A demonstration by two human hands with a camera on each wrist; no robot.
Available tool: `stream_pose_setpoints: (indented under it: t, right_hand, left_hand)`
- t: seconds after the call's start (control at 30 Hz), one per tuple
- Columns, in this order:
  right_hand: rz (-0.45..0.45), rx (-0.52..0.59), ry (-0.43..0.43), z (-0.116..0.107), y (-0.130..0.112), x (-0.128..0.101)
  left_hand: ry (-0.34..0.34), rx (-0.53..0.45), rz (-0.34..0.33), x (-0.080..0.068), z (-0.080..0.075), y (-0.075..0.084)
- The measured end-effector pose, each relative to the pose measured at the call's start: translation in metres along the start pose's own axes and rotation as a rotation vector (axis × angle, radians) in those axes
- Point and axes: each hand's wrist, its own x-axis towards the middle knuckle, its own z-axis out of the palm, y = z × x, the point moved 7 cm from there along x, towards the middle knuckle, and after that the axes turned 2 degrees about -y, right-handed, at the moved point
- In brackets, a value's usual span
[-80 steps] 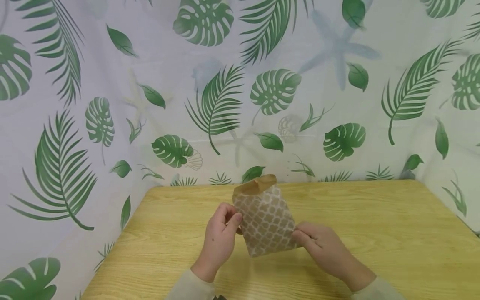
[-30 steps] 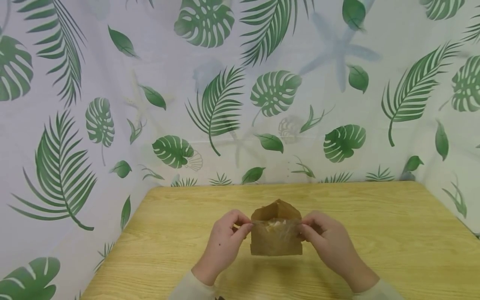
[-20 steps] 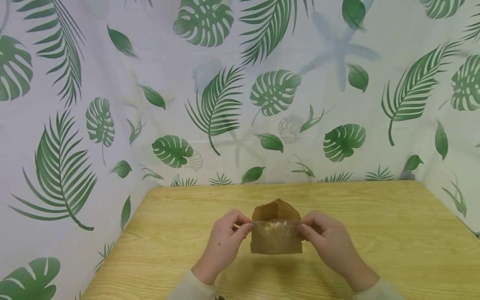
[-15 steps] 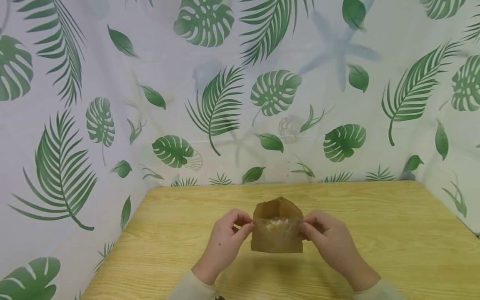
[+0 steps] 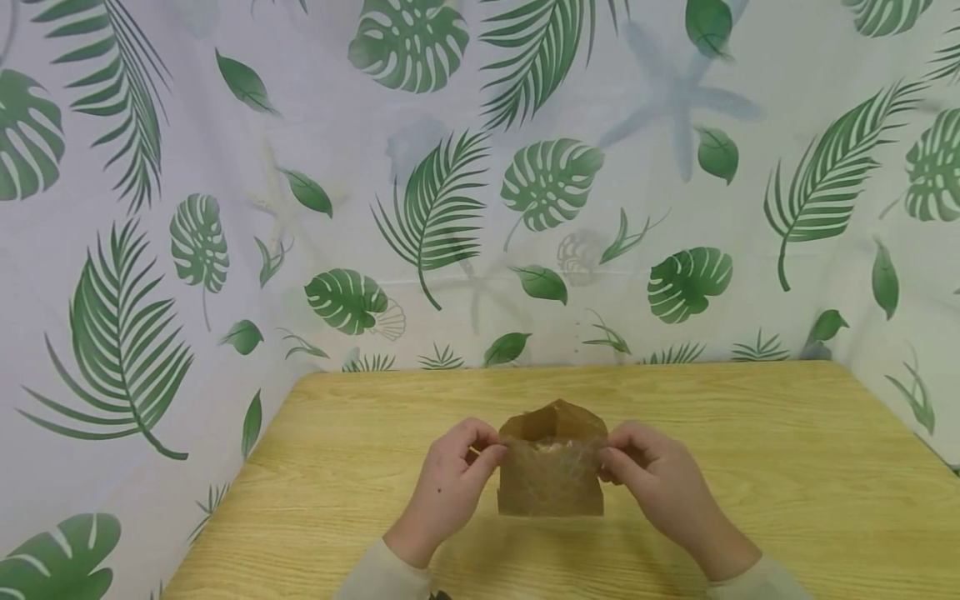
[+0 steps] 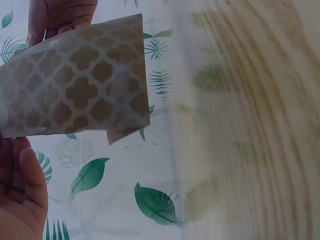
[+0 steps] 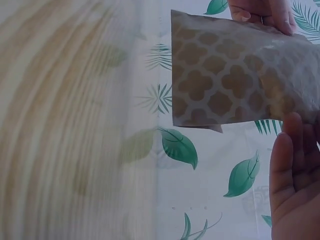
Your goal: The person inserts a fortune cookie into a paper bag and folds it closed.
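The left hand and right hand pinch the paper bag at its 9 and 3 o'clock edges, just above the surface. Uneven pull risks tearing the bag's open mouth or spilling contents.

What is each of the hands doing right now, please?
Left hand: pinches the left edge of the brown paper bag.
Right hand: pinches the right edge of the same bag, above the wooden table.

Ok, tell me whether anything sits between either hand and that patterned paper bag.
Nothing visible does. The left hand pinches the paper bag at its left edge and the right hand pinches its right edge, both in direct contact above the wooden table.
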Motion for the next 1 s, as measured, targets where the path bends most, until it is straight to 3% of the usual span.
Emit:
stream_pose_setpoints:
  t: [0.47, 0.77, 1.0]
  right_hand:
    - [0.015, -0.057, -0.005, -0.004, 0.004, 0.0]
    - [0.004, 0.086, -0.05, 0.005, -0.004, -0.001]
    - [0.034, 0.054, -0.031, 0.005, -0.003, -0.001]
  left_hand:
    - [-0.022, -0.064, 0.016, -0.001, 0.001, 0.001]
    - [-0.065, -0.142, -0.011, -0.002, 0.008, 0.002]
    - [-0.121, -0.156, -0.036, -0.004, 0.015, -0.001]
